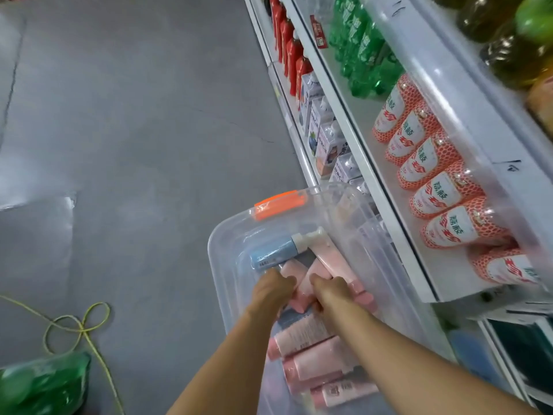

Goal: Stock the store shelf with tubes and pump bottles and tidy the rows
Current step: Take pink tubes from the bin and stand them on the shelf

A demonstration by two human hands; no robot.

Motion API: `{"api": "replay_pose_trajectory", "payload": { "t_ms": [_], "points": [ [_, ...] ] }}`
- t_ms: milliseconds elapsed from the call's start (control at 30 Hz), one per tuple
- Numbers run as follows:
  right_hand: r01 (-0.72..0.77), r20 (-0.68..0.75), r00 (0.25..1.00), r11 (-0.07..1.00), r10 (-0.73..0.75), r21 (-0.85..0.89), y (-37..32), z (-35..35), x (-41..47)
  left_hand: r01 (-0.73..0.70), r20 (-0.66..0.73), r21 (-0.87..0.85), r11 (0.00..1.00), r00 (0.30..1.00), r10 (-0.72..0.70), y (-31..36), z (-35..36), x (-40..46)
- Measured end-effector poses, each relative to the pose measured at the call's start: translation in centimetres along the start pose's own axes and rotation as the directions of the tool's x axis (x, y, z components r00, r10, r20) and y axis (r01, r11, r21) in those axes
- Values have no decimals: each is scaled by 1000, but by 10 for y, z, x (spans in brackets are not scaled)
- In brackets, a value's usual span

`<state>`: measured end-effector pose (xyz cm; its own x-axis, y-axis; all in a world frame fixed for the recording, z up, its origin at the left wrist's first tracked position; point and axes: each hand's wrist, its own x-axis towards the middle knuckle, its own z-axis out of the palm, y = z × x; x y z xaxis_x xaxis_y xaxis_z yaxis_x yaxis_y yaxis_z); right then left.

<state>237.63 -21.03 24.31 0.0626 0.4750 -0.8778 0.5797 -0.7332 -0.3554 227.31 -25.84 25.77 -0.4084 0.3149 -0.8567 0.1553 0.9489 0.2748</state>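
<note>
A clear plastic bin (227,235) with an orange latch (279,203) stands on the floor beside the shelf unit. Inside lie several pink tubes (311,336) and a blue pump bottle (273,254) with a white pump head. Both my hands reach into the bin. My left hand (270,290) has its fingers curled round a pink tube (300,296) near the blue bottle. My right hand (330,292) grips the pink tubes right beside it. The fingertips of both hands are hidden among the tubes.
To the right runs a white shelf (398,205) with orange-netted bottles (443,193), green bottles (363,55), red bottles and small boxes (324,139) lower down. A yellow cord (80,324) and a green bag (45,384) lie on the grey floor at the left.
</note>
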Motion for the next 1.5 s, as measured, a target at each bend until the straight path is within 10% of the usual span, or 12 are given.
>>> {"api": "replay_pose_trajectory", "payload": {
  "t_ms": [400,733,1133,1500],
  "points": [
    [60,113,993,987,-44,-147,7,-29,-17,195,157,-534,823,979,-130,-8,17,-35],
    [278,275,929,958,-248,-76,33,-82,-109,38,50,-811,584,999,5,-33,33,-131],
    [540,256,794,833,-552,119,157,-151,-290,-148,-36,-924,352,951,306,-105,72,-314],
    [662,120,733,743,-669,95,289,-220,-440,-238,-36,-890,390,887,460,-159,135,-478]
  ]
}}
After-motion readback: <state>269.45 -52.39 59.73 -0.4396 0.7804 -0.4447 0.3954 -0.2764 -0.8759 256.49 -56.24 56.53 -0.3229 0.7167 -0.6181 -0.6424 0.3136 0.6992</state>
